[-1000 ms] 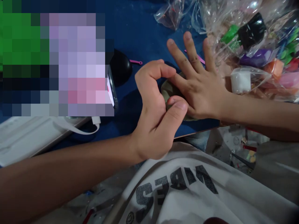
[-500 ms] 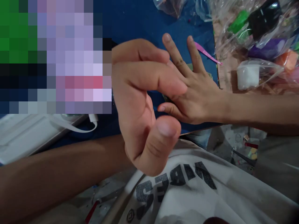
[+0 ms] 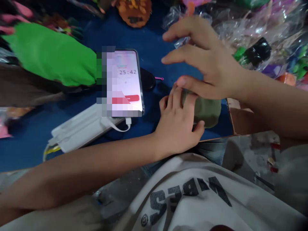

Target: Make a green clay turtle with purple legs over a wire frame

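Observation:
A smooth, olive-green slab (image 3: 208, 109), which looks like soft modelling clay, lies near the blue table's front edge. My left hand (image 3: 176, 122) rests over its left part, thumb and forefinger spread apart on it and the other fingers bent at its far left side. Above the slab my right hand (image 3: 204, 61) is raised, its fingers apart and holding nothing. Its thumb comes close to the left fingertips in view; whether they touch I cannot tell. The hands hide part of the slab.
Left of the hands stands a lit phone (image 3: 127, 80), cabled to a white power bank (image 3: 84, 128). Behind it lie a dark oval object (image 3: 147, 79) and a green wrapped bundle (image 3: 55, 54). An orange-brown disc (image 3: 134, 12) is at the back, clear plastic bags (image 3: 260, 29) at right.
My left hand has dropped from in front of the camera onto the olive-green slab. My right hand has lifted from the table. The view has shifted, showing more of the phone and table.

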Demonstrator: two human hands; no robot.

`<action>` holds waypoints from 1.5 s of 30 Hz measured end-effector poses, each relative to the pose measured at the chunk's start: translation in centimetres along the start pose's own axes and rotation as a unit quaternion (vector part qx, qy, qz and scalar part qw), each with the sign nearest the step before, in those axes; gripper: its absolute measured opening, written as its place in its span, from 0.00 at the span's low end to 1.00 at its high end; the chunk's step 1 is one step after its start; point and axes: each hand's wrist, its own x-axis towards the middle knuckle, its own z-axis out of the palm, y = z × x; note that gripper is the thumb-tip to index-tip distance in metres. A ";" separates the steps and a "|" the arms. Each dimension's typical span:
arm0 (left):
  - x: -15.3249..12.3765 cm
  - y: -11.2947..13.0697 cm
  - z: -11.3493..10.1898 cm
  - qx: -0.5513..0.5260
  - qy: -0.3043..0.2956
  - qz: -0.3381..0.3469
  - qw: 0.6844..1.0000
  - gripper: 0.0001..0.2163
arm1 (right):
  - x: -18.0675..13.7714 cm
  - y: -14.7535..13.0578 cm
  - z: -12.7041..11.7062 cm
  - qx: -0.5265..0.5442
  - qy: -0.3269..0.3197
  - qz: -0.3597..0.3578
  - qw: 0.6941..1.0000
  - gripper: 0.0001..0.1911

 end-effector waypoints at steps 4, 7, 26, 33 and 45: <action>0.1 0.0 0.0 0.023 -0.008 -0.004 1.000 0.31 | 4.0 1.8 -0.4 -0.058 -0.043 -0.089 0.993 0.50; 0.1 0.0 -0.1 0.002 0.005 -0.015 1.000 0.29 | 6.3 2.7 0.0 -0.148 -0.122 -0.159 0.968 0.52; 1.4 -0.2 -0.8 -0.172 0.049 -0.056 0.982 0.12 | 6.7 1.8 -1.0 -0.169 -0.159 -0.181 0.956 0.33; 1.4 -0.4 -0.5 -0.197 0.068 -0.059 0.976 0.17 | 6.9 0.5 -2.8 -0.139 -0.073 -0.145 0.977 0.27; 1.3 -1.6 0.5 -0.268 0.215 -0.031 0.939 0.21 | -5.0 3.1 -6.6 -0.169 -0.255 0.046 0.951 0.25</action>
